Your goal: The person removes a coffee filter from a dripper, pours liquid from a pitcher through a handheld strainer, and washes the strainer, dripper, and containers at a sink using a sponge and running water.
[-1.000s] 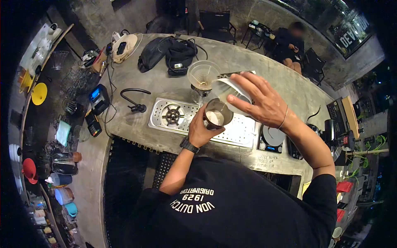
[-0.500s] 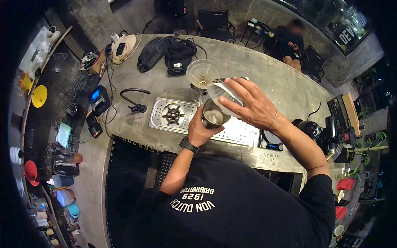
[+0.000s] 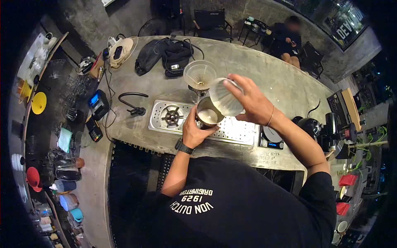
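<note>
My left hand (image 3: 196,131) is wrapped round a metal cup (image 3: 208,111) that has pale contents, held over the perforated steel drip tray (image 3: 159,122). My right hand (image 3: 254,101) grips a translucent ribbed cup (image 3: 225,98), tipped with its rim at the metal cup's right edge. Whether anything flows between the two is too small to tell. Just behind them stands a clear cone dripper (image 3: 200,74) on a glass server, partly hidden by the cups.
Right of the tray are a scale (image 3: 271,138) and a black kettle (image 3: 310,125). A black tap (image 3: 135,110) rises on the left, near a card terminal (image 3: 94,129). Black bags (image 3: 163,58) lie behind. A seated person (image 3: 287,39) is beyond the counter.
My right hand has turned the translucent cup, so more of its ribbed side shows. My left hand still holds the metal cup. The whole view has shifted slightly.
</note>
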Available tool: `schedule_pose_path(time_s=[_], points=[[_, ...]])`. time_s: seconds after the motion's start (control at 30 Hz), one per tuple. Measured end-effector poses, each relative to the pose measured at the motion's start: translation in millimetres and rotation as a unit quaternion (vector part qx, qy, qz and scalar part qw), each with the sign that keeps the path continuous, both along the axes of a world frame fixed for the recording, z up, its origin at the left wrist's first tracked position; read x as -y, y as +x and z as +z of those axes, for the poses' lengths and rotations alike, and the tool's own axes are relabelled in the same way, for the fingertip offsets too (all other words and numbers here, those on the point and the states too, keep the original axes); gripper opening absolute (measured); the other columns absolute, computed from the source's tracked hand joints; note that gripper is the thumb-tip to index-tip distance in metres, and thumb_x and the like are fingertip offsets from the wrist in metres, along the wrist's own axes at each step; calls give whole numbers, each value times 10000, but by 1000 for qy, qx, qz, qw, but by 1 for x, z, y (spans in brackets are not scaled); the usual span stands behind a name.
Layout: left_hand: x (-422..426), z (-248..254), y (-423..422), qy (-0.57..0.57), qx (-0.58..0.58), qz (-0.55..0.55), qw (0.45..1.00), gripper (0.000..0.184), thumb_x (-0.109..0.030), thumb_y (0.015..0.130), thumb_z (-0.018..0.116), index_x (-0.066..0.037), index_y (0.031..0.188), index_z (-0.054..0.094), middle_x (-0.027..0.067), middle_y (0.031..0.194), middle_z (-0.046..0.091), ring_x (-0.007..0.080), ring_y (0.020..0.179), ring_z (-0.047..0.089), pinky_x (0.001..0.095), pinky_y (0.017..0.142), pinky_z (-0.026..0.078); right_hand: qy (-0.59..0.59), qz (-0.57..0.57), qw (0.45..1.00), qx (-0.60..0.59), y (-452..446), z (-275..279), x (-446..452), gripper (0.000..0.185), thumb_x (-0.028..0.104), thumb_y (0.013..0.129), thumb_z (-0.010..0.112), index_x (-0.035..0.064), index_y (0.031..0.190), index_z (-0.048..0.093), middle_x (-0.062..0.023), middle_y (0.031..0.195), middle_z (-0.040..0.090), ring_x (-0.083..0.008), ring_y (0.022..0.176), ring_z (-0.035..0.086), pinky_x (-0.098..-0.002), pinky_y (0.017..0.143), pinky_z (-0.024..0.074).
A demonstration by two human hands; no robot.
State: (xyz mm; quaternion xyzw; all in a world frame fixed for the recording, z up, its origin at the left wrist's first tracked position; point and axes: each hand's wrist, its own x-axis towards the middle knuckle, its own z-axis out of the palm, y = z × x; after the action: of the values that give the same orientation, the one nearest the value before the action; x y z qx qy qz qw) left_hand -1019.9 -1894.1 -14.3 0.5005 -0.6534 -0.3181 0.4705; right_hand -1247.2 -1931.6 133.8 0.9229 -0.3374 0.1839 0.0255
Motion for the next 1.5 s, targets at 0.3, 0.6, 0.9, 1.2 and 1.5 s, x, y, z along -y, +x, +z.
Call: schedule_pose_path(time_s=[0.3,0.6,0.9,1.2,1.5], points=[[0,-19,18,15,-46,38,998,857,-215,569,913,-14,1277,473,191,1069,665,350,893,669,394,773,537,109,-109,950,272,-4,-66,-13,1199,225,559,859,64,1534,182,-188,1481,362,-392,1286,434,-464,1059,390],[-11,-21,15,23,-17,35,999,854,-202,579,905,-24,1289,464,187,1097,662,349,905,669,398,781,536,169,-183,864,437,17,-74,-52,1277,204,563,891,71,1550,91,-220,1460,342,-367,1274,451,-445,1064,379],[-107,-3,15,24,13,140,990,871,-183,562,897,-38,1303,461,174,1116,660,339,950,667,399,804,533,217,-41,868,445,33,-58,-82,1317,167,539,903,78,1552,66,-219,1446,357,-357,1254,473,-431,1050,392],[-276,8,12,85,-2,347,934,861,-153,556,891,-13,1291,465,195,1117,639,352,942,660,396,813,530,355,240,791,436,124,-72,-159,1346,176,506,920,75,1550,76,-195,1440,373,-346,1261,470,-442,1062,386],[-483,-1,75,66,-79,492,865,892,-197,555,893,-2,1303,447,207,1135,626,355,966,650,397,837,522,408,385,760,327,238,-58,-348,1329,159,522,919,70,1549,80,-210,1429,384,-351,1250,482,-458,1062,392]])
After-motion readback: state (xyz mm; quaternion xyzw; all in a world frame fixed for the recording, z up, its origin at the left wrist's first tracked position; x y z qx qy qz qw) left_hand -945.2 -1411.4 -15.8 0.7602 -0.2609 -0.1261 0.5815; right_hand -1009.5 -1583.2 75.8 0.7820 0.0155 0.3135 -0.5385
